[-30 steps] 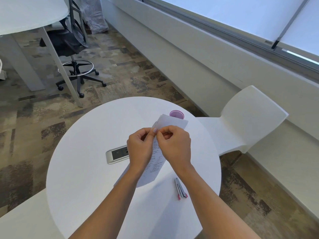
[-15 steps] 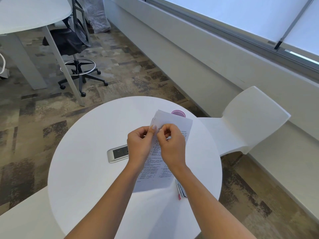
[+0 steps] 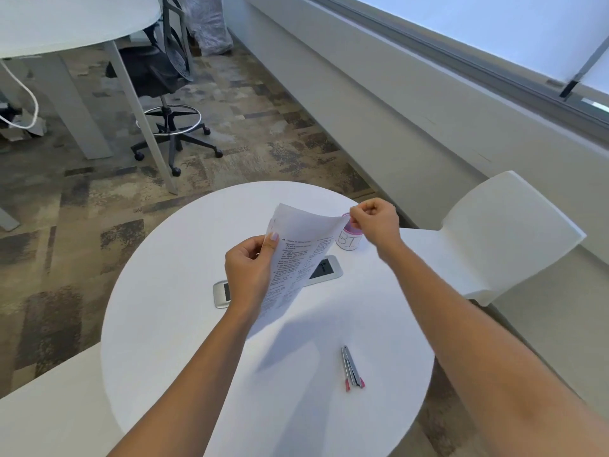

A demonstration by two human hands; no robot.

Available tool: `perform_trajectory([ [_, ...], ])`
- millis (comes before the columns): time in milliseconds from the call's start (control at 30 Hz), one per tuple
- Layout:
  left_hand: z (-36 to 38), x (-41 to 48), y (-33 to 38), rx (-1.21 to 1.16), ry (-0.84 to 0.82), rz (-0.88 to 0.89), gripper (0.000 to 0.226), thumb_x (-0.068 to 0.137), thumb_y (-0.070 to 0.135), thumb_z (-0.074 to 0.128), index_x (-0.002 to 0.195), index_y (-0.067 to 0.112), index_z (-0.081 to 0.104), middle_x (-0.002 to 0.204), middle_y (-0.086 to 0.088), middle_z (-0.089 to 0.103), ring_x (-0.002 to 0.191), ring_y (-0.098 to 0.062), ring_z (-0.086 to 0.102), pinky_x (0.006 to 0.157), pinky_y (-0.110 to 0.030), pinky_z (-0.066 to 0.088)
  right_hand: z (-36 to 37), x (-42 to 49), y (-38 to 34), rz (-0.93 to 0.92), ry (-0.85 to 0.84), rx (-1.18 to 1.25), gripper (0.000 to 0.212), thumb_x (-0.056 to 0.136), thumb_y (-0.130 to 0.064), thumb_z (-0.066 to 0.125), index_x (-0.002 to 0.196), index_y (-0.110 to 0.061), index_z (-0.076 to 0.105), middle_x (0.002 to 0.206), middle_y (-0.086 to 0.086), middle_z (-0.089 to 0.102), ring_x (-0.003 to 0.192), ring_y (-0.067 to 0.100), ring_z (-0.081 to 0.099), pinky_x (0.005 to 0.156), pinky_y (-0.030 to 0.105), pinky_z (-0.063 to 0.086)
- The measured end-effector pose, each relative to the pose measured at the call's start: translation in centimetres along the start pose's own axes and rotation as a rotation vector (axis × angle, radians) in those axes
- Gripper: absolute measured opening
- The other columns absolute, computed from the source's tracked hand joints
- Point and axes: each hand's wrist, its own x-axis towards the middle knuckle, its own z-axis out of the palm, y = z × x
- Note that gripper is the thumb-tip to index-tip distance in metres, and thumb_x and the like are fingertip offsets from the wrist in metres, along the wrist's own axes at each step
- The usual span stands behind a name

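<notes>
Over a round white table [image 3: 184, 357], my left hand [image 3: 252, 275] grips the left edge of some printed paper sheets [image 3: 304, 242], which are raised and bowed. My right hand [image 3: 374, 224] hovers above a small white jar with a pink lid [image 3: 349, 240]. Its fingers are curled and its fingertips pinch together right at the paper's far corner. I cannot tell whether they hold that corner or something tiny.
A flat silver device [image 3: 221, 294] lies left of my left hand, and a similar one [image 3: 326, 270] pokes out beyond the paper. A slim grey tool with red tips [image 3: 352, 369] lies near the front right. White chair [image 3: 507, 232] to the right, office chair [image 3: 164, 77] behind.
Both hands were pinching the top of the paper together. My right hand has since swung right to the jar, and the paper now lifts and bows in my left hand.
</notes>
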Motion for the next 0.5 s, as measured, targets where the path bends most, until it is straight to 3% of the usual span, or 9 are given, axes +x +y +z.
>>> perform_trajectory([
  [133, -0.2, 0.8, -0.1, 0.007, 0.043, 0.005, 0.020, 0.091, 0.029, 0.068, 0.083, 0.013, 0.075, 0.083, -0.005, 0.075, 0.073, -0.019, 0.062, 0.072, -0.036, 0.051, -0.7, 5.0, 1.0, 0.066, -0.019, -0.168, 0.009, 0.082, -0.011, 0.071, 0.074, -0.011, 0.067, 0.084, 0.014, 0.072, 0.065, 0.017, 0.064, 0.054, 0.023, 0.049],
  [200, -0.3, 1.0, -0.3, 0.026, 0.064, 0.018, 0.021, 0.091, 0.031, 0.068, 0.079, 0.016, 0.075, 0.080, -0.003, 0.075, 0.072, -0.019, 0.061, 0.069, -0.036, 0.048, -0.9, 7.0, 2.1, 0.111, -0.003, -0.214, 0.018, 0.082, -0.008, 0.072, 0.066, -0.013, 0.067, 0.086, 0.017, 0.073, 0.075, 0.023, 0.068, 0.065, 0.030, 0.058],
  [300, -0.7, 1.2, -0.6, 0.047, 0.081, 0.028, 0.023, 0.091, 0.034, 0.067, 0.073, 0.023, 0.075, 0.077, 0.002, 0.076, 0.072, -0.021, 0.062, 0.068, -0.038, 0.048, -1.2, 9.2, 3.8, 0.172, 0.033, -0.217, 0.008, 0.078, -0.002, 0.072, 0.071, -0.005, 0.073, 0.088, 0.019, 0.073, 0.087, 0.030, 0.071, 0.080, 0.040, 0.060],
  [500, -1.0, 1.7, -1.2, 0.043, 0.090, 0.001, 0.021, 0.090, 0.034, 0.068, 0.072, 0.029, 0.077, 0.076, 0.004, 0.077, 0.072, -0.022, 0.067, 0.071, -0.043, 0.055, -0.7, 12.4, 6.3, 0.258, 0.077, -0.105, 0.008, 0.076, 0.003, 0.072, 0.076, -0.004, 0.075, 0.092, 0.021, 0.074, 0.073, 0.027, 0.067, 0.083, 0.043, 0.059],
])
